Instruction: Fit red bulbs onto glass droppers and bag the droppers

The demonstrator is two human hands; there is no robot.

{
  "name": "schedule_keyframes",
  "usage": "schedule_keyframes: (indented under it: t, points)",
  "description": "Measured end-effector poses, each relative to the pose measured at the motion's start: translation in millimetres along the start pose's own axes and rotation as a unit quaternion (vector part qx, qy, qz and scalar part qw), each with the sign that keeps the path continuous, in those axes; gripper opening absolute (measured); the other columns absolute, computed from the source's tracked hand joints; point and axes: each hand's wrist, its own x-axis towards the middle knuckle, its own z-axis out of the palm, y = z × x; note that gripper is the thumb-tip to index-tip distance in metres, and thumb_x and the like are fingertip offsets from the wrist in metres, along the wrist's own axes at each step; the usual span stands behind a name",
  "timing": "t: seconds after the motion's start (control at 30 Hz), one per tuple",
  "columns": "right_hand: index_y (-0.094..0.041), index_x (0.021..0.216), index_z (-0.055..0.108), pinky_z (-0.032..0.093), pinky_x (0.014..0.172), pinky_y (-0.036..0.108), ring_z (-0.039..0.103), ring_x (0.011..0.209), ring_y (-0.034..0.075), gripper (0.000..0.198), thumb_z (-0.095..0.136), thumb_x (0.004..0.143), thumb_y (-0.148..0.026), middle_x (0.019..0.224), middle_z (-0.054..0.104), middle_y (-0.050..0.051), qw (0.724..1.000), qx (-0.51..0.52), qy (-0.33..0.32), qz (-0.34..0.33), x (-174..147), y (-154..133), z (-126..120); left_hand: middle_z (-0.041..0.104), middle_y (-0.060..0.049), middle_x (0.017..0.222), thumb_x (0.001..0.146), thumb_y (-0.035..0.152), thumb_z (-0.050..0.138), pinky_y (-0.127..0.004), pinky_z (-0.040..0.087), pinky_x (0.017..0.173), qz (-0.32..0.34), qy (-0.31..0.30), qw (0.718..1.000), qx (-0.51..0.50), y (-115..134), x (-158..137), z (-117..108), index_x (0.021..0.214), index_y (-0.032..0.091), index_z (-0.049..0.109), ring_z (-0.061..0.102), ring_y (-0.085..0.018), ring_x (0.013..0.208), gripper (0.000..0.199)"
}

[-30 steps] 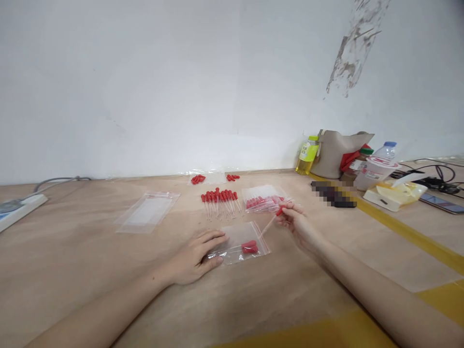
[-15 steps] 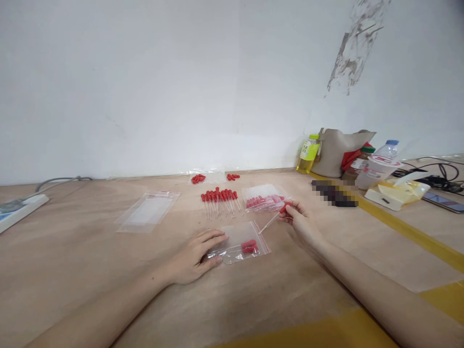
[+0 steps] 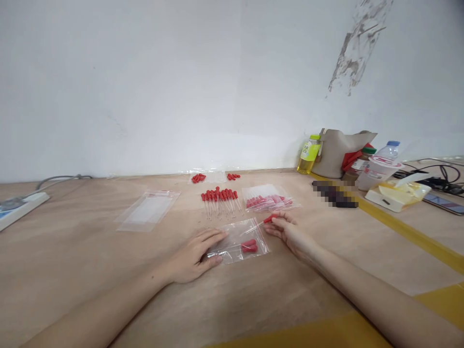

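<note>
A clear zip bag (image 3: 235,229) with two red-bulbed droppers (image 3: 249,245) inside lies flat before me. My left hand (image 3: 197,253) rests on its left end, fingers stretched and thumb apart, pressing it to the table. My right hand (image 3: 290,234) pinches another dropper (image 3: 268,219) by its red bulb, and its thin clear stem points left into the bag's red-lined mouth. How far the stem reaches in is hard to see. Beyond the bag lies a row of loose droppers (image 3: 219,195). Filled bags of droppers (image 3: 270,200) are stacked right of that row.
Flat bags (image 3: 148,212) lie at left, near a power strip (image 3: 23,210). Red bulbs (image 3: 198,178) lie by the wall. At right stand a yellow-green bottle (image 3: 308,154), a grey bag (image 3: 328,154), a cup (image 3: 379,174), a tissue pack (image 3: 398,194) and a phone (image 3: 444,203).
My right hand has moved left and slightly down with the dropper, bringing its stem from outside the bag's mouth into it. My left hand stays in place on the bag.
</note>
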Motion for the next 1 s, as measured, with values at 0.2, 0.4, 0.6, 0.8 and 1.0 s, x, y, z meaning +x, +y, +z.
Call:
schedule_keyframes:
  t: [0.2,0.4,0.6,0.8,1.0]
  points:
    - [-0.017,0.075,0.054,0.033,0.037,0.016,0.046,0.041,0.007,0.023,0.066,0.063,-0.032,0.05,0.052,-0.005,0.957,-0.249,-0.145,-0.024,-3.7,4.2,2.2,0.04,-0.005,0.132,0.086,0.04,0.04,-0.041,0.03,0.1,0.007,0.003,1.0,-0.004,1.8,1.0,-1.8,0.132,0.026,0.031,0.036,-0.022,0.12,0.048]
    - [-0.018,0.071,0.067,0.043,0.065,0.025,0.054,0.072,0.014,0.011,0.06,0.068,-0.025,0.077,0.059,0.003,0.889,-0.379,-0.151,-0.208,1.8,10.8,9.6,0.039,-0.005,0.133,0.087,0.04,0.039,-0.041,0.03,0.1,0.008,-0.001,1.0,0.002,1.7,1.3,-1.8,0.132,0.026,0.03,0.035,-0.023,0.12,0.049]
    - [-0.017,0.074,0.065,0.039,0.054,0.023,0.05,0.057,0.012,0.017,0.051,0.073,-0.024,0.067,0.059,0.001,0.869,-0.422,-0.148,-0.21,8.4,-5.6,6.0,0.036,-0.004,0.135,0.088,0.039,0.038,-0.041,0.027,0.101,0.017,-0.008,1.0,0.007,-0.9,1.0,-0.1,0.131,0.028,0.032,0.032,-0.022,0.123,0.045]
    - [-0.017,0.071,0.062,0.04,0.058,0.023,0.055,0.061,0.013,0.007,0.055,0.068,-0.019,0.067,0.063,0.002,0.819,-0.517,-0.073,-0.237,46.9,-29.1,37.5,0.035,-0.003,0.136,0.088,0.039,0.037,-0.041,0.026,0.102,0.015,-0.023,0.999,0.02,-2.1,1.1,-0.4,0.129,0.029,0.037,0.03,-0.022,0.124,0.042]
    - [-0.011,0.072,0.062,0.043,0.061,0.028,0.06,0.076,0.025,0.015,0.062,0.057,-0.012,0.071,0.063,0.013,0.775,-0.618,-0.028,-0.13,104.5,-19.6,88.2,0.034,-0.003,0.136,0.088,0.039,0.036,-0.042,0.024,0.103,0.022,-0.026,0.999,0.022,-1.5,1.4,-1.3,0.129,0.029,0.036,0.029,-0.021,0.125,0.042]
